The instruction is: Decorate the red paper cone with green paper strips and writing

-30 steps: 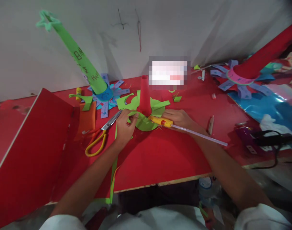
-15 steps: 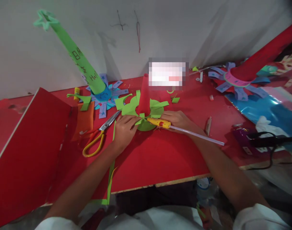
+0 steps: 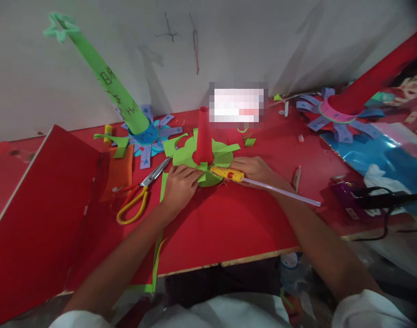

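Note:
My right hand [image 3: 252, 171] is closed around a yellow hot glue gun [image 3: 227, 174]. A long clear glue stick [image 3: 283, 192] pokes out of its back, and its nozzle is at the near side of a green paper flower [image 3: 184, 157]. The fingers of my left hand [image 3: 181, 186] are bent together on that flower's near-left edge, gripping the paper; the fingertips are partly hidden. From the flower's middle rises a red paper cone [image 3: 204, 139], upright. Just left of my left hand lie yellow-handled scissors [image 3: 143, 193], blades partly open.
A tall green paper tube [image 3: 121, 91] with a blue petal base leans at the back left. At right is a red tube [image 3: 375, 82]. A red board [image 3: 37, 218] stands at left; a blue sheet [image 3: 352, 155] and a purple box [image 3: 348, 200] with black cable lie right.
The view has shifted slightly. My left fingers have moved a little to the right over the near edge of the green paper flower. The glue gun stays almost in place.

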A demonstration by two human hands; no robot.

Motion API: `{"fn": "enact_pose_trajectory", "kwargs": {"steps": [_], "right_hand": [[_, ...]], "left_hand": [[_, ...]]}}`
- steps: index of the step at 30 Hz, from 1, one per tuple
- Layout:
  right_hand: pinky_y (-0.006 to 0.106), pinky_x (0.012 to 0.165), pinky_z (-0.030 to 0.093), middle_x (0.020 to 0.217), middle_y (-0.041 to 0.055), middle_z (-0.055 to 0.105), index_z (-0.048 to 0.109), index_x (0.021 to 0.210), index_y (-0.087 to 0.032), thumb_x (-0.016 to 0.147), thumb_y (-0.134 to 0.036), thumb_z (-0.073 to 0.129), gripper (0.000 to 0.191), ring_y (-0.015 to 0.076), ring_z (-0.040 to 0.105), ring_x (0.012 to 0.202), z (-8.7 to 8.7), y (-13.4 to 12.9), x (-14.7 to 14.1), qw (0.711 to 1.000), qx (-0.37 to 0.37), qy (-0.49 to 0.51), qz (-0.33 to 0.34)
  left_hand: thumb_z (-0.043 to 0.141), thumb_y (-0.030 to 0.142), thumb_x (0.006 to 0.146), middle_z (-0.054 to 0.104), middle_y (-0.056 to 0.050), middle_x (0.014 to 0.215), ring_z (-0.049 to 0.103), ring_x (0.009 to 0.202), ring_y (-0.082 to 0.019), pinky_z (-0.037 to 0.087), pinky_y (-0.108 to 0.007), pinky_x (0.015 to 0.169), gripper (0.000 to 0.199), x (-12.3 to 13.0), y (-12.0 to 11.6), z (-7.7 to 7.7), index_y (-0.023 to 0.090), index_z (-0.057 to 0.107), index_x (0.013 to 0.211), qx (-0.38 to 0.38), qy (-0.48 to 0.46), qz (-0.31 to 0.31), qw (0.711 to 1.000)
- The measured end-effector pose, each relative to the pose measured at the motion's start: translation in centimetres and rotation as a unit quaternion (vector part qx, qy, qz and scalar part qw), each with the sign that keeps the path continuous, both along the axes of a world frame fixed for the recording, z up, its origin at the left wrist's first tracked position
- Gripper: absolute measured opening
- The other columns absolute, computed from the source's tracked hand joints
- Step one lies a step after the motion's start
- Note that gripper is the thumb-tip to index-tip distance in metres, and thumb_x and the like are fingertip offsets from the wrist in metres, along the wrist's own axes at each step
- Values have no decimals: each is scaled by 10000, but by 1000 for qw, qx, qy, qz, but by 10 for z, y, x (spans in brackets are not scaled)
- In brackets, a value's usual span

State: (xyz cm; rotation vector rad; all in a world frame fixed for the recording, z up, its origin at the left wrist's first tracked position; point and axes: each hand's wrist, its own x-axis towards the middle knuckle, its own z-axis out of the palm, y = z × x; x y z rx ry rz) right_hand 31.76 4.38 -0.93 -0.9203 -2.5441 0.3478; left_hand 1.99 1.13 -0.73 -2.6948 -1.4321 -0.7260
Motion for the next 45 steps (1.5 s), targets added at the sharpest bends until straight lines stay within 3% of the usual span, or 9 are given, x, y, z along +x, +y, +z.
{"fn": "enact_pose_trajectory", "kwargs": {"steps": [11,24,37,41,45], "right_hand": [[306,602,237,828,40,580,616,900,-196,1068,-570,399,463,159,502,716,-1,2,3,999,33,24,3],[311,602,226,874,50,605,622,938,-195,1055,-669,293,588,170,531,755,7,-6,-8,1000,-7,-19,-8],[320,600,216,880,66,638,611,928,-182,1078,-564,387,468,170,538,792,1,-5,-13,999,10,-39,-24],[316,601,224,879,62,641,595,907,-185,1073,-543,426,430,171,552,801,4,-6,-15,998,-4,-55,-32],[310,592,224,897,64,647,597,923,-187,1060,-584,430,452,168,555,794,3,-6,-16,998,-2,-57,-41]], "left_hand": [[602,99,933,800,-40,995,659,942,-232,476,-398,853,269,3,-3,-1,243,779,1077,-10,24,4,1000],[578,127,953,778,-53,925,644,892,-246,433,-416,791,215,9,-7,3,217,768,997,-2,80,-9,997],[580,174,967,746,-62,881,677,866,-239,437,-378,741,169,13,-11,7,197,743,925,-13,125,-7,992],[569,241,986,768,-56,869,701,760,-224,359,-339,589,169,15,-18,15,199,732,985,-57,167,11,984],[560,458,1008,773,-89,795,708,690,-247,288,-314,543,316,18,-22,22,194,732,1030,-88,190,26,977]]}}
